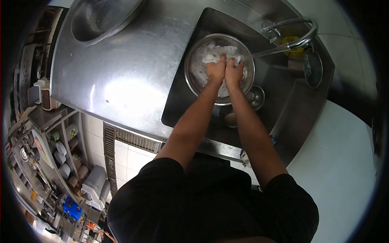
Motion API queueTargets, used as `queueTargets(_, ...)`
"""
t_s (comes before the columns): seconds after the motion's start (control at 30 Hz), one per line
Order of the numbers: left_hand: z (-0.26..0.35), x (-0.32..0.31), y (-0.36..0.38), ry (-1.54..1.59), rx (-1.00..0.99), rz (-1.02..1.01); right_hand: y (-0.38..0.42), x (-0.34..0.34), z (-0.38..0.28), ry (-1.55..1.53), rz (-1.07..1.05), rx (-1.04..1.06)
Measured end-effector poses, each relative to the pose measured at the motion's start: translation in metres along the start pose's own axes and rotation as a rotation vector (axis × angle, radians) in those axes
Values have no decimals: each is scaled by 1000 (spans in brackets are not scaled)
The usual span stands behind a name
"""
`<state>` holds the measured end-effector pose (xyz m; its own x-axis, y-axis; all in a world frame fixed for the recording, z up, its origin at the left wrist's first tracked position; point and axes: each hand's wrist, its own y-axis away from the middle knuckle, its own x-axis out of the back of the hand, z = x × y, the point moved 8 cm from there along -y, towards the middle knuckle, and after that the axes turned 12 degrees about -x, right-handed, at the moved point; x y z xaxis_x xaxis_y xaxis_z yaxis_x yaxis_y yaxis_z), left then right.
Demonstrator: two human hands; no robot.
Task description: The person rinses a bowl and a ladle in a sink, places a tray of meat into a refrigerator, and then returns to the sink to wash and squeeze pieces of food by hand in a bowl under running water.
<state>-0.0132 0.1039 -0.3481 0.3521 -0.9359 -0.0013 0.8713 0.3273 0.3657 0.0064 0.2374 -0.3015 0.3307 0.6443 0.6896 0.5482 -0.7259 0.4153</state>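
Observation:
A round steel bowl [189,77] sits in the sink, holding cloudy water with white foam or bits. Both my hands are side by side inside it. My left hand [216,71] is closed around a white, limp piece [210,58], which sticks out past the fingers. Close against it, my right hand [234,73] is also closed, with white material showing at its fingertips. Whether this is cloth or food I cannot make out. From the curved tap [306,38], a stream of water runs into the bowl beside my right hand.
A small metal bowl [257,97] lies in the sink [275,73] by my right forearm. At the upper left, a large steel basin [101,20] rests on the steel counter [133,60]. A strainer [313,69] and a yellow item [295,45] are near the tap. Shelves [65,141] hold dishes.

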Motion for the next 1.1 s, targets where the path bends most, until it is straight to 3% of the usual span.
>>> queueTargets(0.1, -4, -5, -3, 191, 182, -47, 0, -3, 12, -116, 5, 36)
queueTargets(0.2, 9, -2, 2, 31, 284, -46, -16, -8, 14, -52, -66, 149)
queueTargets(0.33, -12, -12, -11, 228, 438, -208, -32, -21, 26, -331, -682, -39)
queueTargets(0.43, -37, -17, -17, 322, 480, -229, -40, -19, 38, -407, -862, -325)
queueTargets(0.47, -44, -19, -16, 305, 502, -230, -44, -11, 40, -294, -710, -297)
queueTargets(0.57, -58, -21, -18, 181, 510, -255, -51, 1, 11, -372, -574, -11)
queueTargets(0.67, -62, -26, -19, 133, 521, -311, -42, -8, -2, 51, -637, 191)
queueTargets(0.77, -53, -41, -17, 195, 527, -434, -47, -11, 16, -144, -697, -169)
queueTargets(0.8, -42, -42, -15, 223, 526, -479, -49, -8, 13, -160, -623, -107)
queueTargets(0.9, -11, -37, 0, 126, 447, -350, -45, -6, 15, -223, -465, 98)
queueTargets(0.97, -25, -39, -6, 139, 424, -234, -39, -11, 15, -288, -435, 272)
queueTargets(1.03, -44, -38, -17, 102, 330, -83, -29, -7, 12, -327, -441, 273)
queueTargets(1.1, -25, -35, -12, -63, 332, -237, -31, -12, 21, -301, -443, 241)
